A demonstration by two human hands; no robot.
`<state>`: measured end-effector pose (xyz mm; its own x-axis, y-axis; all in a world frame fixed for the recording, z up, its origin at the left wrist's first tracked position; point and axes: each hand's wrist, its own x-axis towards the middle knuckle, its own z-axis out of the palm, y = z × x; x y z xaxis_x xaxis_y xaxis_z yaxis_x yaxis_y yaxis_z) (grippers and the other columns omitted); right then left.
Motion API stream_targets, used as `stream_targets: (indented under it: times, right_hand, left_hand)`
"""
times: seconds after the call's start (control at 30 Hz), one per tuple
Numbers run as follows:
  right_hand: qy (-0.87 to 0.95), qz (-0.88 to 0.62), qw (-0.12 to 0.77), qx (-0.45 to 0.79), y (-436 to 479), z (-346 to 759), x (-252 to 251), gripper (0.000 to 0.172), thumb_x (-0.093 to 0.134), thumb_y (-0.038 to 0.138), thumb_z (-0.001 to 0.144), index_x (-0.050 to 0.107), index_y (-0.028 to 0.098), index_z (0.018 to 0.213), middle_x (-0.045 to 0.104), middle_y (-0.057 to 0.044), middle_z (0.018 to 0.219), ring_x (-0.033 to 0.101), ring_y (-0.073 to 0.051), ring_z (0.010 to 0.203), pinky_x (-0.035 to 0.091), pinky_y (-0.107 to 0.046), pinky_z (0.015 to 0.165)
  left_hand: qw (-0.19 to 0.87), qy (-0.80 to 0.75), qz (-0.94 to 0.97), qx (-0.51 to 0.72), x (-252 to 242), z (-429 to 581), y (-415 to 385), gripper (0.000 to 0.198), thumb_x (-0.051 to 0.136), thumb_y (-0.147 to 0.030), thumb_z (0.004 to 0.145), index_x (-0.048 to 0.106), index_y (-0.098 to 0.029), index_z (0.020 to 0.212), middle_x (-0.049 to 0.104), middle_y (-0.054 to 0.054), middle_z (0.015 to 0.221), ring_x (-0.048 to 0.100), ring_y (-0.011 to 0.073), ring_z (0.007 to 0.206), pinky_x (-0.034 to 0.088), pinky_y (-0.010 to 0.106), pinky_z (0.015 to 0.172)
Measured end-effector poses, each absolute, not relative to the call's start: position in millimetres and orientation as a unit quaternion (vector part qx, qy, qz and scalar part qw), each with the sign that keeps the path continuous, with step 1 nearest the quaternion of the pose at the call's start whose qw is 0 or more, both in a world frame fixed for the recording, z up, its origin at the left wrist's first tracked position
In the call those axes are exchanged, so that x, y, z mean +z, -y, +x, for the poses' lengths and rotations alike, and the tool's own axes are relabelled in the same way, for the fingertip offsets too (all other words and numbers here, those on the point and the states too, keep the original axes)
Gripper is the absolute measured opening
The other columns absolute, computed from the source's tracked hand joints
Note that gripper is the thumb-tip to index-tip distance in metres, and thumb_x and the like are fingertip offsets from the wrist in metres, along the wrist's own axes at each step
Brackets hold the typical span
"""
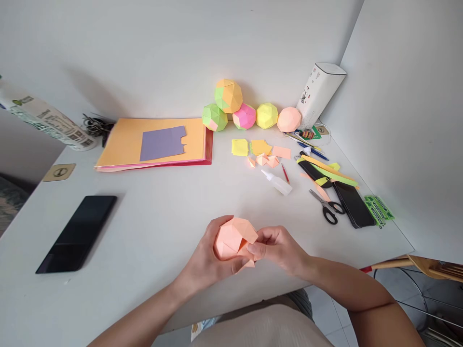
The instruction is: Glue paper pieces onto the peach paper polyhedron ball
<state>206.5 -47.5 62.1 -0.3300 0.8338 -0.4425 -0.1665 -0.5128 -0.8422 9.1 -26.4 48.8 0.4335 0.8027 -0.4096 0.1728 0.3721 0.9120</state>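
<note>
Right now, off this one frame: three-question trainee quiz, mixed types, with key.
1. Multiple choice: what does the left hand hold while the right hand pinches its edge?
a) a pair of black-handled metal scissors
b) a peach faceted paper shape with a gap
c) a translucent plastic squeeze bottle

2. True or false: the purple paper sheet lies on top of the orange-topped paper stack.

3. Count: how many faceted paper balls are grouped near the back wall?

Key: 1 b; 2 true; 3 five.
</note>
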Motion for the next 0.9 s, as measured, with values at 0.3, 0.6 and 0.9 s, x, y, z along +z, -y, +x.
stream_targets:
  times: [0.3,0.6,0.9]
  right_hand:
    - [0.357,-0.468,0.338,0.734,48.7,206.6,61.8,0.031,0.076,0.042,0.075,0.063,0.015,0.068,0.064,0.0,0.064,0.062,-0.013,0.064,0.049,-0.029,0.066]
    - [0.37,-0.479,0.344,0.718,45.4,210.0,61.6,0.034,0.073,0.044,0.076,0.057,0.015,0.067,0.058,0.002,0.065,0.053,-0.011,0.061,0.04,-0.026,0.061]
    - [0.383,-0.485,0.355,0.702,43.5,215.3,64.3,0.036,0.07,0.043,0.077,0.05,0.016,0.064,0.048,0.004,0.062,0.044,-0.009,0.059,0.034,-0.023,0.057]
  left_hand:
    - [0.694,-0.464,0.495,0.242,54.8,11.1,25.6,0.078,0.079,-0.038,0.067,0.036,-0.026,0.13,0.061,0.009,0.111,0.069,0.0276,0.088,0.062,0.04,0.062]
    - [0.769,-0.396,0.448,0.228,48.9,9.8,26.6,0.095,0.076,-0.045,0.076,0.013,-0.028,0.145,0.054,0.013,0.131,0.068,0.028,0.102,0.061,0.046,0.079]
    - [0.67,-0.435,0.567,0.201,45.3,8.3,31.9,0.098,0.072,-0.044,0.078,0.008,-0.024,0.15,0.052,0.014,0.136,0.06,0.0273,0.116,0.055,0.041,0.092]
